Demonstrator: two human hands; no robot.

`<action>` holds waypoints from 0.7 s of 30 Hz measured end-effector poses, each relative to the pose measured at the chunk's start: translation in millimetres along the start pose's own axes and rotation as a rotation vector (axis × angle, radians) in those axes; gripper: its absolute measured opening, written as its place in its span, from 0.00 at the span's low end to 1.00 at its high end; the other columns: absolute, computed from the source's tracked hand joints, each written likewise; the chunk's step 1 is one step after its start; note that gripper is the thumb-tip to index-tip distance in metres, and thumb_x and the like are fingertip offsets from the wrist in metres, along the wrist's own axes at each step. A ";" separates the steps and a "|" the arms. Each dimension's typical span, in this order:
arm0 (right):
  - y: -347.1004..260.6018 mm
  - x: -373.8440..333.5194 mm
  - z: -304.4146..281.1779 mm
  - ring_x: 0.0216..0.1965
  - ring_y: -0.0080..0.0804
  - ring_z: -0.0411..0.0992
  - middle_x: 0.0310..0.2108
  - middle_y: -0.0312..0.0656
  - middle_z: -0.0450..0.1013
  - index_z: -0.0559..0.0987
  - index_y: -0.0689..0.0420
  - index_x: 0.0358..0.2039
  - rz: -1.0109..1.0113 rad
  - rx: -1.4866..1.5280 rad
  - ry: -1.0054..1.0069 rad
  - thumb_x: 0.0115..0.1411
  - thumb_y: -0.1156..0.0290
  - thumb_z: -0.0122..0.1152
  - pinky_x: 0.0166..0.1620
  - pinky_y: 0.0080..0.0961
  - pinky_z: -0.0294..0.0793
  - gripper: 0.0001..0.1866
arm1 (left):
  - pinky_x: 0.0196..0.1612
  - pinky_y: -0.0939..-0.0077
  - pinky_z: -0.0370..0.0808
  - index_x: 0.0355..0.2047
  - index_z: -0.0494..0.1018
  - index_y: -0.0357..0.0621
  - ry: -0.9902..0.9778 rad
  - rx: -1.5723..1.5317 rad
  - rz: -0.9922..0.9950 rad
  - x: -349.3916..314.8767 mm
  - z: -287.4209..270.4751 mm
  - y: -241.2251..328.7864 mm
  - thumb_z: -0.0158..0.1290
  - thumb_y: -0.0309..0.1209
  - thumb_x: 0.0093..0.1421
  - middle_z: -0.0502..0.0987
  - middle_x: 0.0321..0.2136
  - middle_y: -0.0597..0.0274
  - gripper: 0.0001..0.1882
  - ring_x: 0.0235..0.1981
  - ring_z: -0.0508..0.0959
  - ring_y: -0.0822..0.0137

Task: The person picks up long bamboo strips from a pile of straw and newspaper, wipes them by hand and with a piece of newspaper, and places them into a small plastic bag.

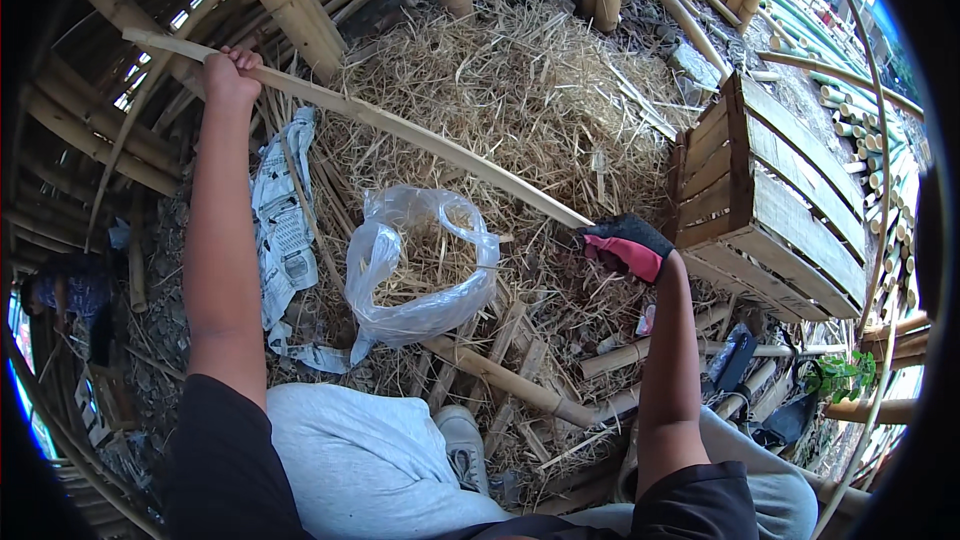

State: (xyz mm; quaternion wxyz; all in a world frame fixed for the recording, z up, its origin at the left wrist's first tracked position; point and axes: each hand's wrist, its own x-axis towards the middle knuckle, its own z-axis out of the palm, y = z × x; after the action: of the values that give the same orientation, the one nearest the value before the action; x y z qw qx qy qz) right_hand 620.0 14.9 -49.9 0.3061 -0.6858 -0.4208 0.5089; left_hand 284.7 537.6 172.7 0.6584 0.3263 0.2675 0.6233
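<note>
A long, pale strip of split bamboo [400, 130] slants across the view from far left to middle right, held off the straw. My bare left hand [232, 73] is closed around it near its far left end. At its lower right end, my right hand [630, 246], in a black and pink glove, is closed on the strip; the glove hides the fingertips. Below the strip, between my arms, a clear plastic bag [425, 315] lies open with straw showing inside it. Crumpled newspaper [285, 220] lies beside my left forearm.
A slatted wooden crate [770, 200] stands tilted right of my gloved hand. Loose straw [510, 70] covers the ground ahead. Bamboo posts [285, 5] and woven poles ring the space. A bamboo pole [510, 380] lies near my shoe [462, 448]. Cut bamboo lengths [890, 155] are stacked far right.
</note>
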 end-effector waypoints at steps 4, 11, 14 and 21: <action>66.5 29.5 -2.8 0.36 0.28 0.80 0.35 0.38 0.82 0.85 0.51 0.40 -0.556 -0.838 0.631 0.63 0.54 0.70 0.42 0.28 0.79 0.14 | 0.23 0.74 0.64 0.30 0.63 0.47 -0.200 0.006 0.010 2.7 -14.6 -19.1 0.37 0.35 0.76 0.61 0.20 0.66 0.15 0.19 0.61 0.70; 56.3 17.4 35.8 0.33 0.27 0.78 0.33 0.39 0.82 0.85 0.57 0.37 -0.321 -0.585 1.103 0.52 0.59 0.82 0.39 0.27 0.77 0.19 | 0.40 0.61 0.72 0.32 0.62 0.43 -0.231 -0.113 -0.045 -18.5 -21.7 -30.5 0.34 0.37 0.78 0.65 0.28 0.59 0.17 0.30 0.66 0.62; 52.9 16.5 44.4 0.30 0.29 0.79 0.29 0.39 0.81 0.85 0.57 0.36 -0.201 -0.306 0.965 0.52 0.60 0.82 0.38 0.29 0.78 0.18 | 0.39 0.63 0.72 0.32 0.62 0.45 -0.324 -0.126 -0.016 -19.8 -26.3 -31.1 0.34 0.32 0.78 0.65 0.27 0.61 0.14 0.29 0.66 0.65; 28.9 -10.2 42.2 0.22 0.22 0.73 0.20 0.37 0.73 0.83 0.64 0.32 -0.140 -0.022 0.209 0.65 0.62 0.68 0.28 0.26 0.70 0.15 | 0.26 0.72 0.65 0.36 0.62 0.47 -0.249 -0.046 0.058 -2.3 -44.5 -2.5 0.38 0.20 0.73 0.65 0.27 0.65 0.08 0.23 0.63 0.69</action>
State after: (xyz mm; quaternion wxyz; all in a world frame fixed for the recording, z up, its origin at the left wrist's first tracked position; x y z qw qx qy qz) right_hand 586.1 -7.7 -82.3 0.3753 -0.7074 -0.4391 0.4073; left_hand 252.4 539.6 142.0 0.6755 0.3938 0.1598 0.6026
